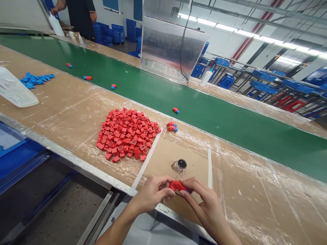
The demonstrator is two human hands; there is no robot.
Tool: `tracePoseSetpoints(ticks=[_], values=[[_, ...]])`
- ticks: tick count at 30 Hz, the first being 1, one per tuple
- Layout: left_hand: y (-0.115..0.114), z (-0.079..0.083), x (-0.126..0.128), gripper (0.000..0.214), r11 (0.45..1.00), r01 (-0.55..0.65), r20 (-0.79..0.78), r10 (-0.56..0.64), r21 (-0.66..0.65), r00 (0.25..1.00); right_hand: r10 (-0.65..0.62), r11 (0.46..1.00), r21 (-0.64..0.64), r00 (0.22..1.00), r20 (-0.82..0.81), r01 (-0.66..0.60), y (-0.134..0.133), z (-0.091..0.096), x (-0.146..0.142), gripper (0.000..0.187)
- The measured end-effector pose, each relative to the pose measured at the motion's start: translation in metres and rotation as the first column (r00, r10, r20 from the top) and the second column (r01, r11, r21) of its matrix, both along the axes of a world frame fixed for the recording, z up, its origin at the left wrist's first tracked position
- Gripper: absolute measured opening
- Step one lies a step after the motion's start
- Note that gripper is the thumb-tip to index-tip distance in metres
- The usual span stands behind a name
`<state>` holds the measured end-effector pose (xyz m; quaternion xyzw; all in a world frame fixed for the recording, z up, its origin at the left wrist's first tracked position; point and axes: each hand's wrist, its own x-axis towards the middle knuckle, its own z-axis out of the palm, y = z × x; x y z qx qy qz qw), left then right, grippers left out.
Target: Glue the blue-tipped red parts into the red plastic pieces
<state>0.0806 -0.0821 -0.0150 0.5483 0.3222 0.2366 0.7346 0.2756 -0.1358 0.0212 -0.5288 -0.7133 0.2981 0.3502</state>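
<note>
The left hand (152, 194) and the right hand (205, 202) are together above the near edge of the worktop (245, 207). The fingers of both hands are closed on a red plastic part (177, 185), which is held between them. The fingers hide part of this component, so its full form cannot be determined.

Directly ahead of the hands, a small glass jar (179, 165) with a dark top stands on a brown card sheet (189, 149). A white tape strip (209, 168) runs along the sheet's right side. Ahead and to the left of the left hand, a heap of square red components (127, 134) lies on the worktop. A small group of red-and-blue parts (172, 126) lies just right of the heap.

Farther ahead of the hands, a green conveyor belt (143, 83) carries spaced red-and-blue parts (175, 110). Well to the left of the hands, loose blue components (34, 80) lie near a white printed sheet (15, 90). Beyond the belt, at the far left, a co-worker (80, 17) stands, well apart from the hands.
</note>
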Motion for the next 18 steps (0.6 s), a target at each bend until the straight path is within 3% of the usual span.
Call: tracePoseSetpoints(ticks=[11, 18], values=[[0.007, 0.014, -0.006, 0.012, 0.956, 0.089, -0.167, -0.043, 0.279, 0.985, 0.098, 0.995, -0.020, 0.985, 0.141, -0.096, -0.006, -0.004, -0.010, 0.017], [0.008, 0.012, -0.008, 0.018, 0.945, 0.139, -0.211, -0.077, 0.295, 0.974, 0.026, 0.999, -0.026, 0.992, 0.122, -0.023, -0.012, -0.002, -0.014, 0.015]])
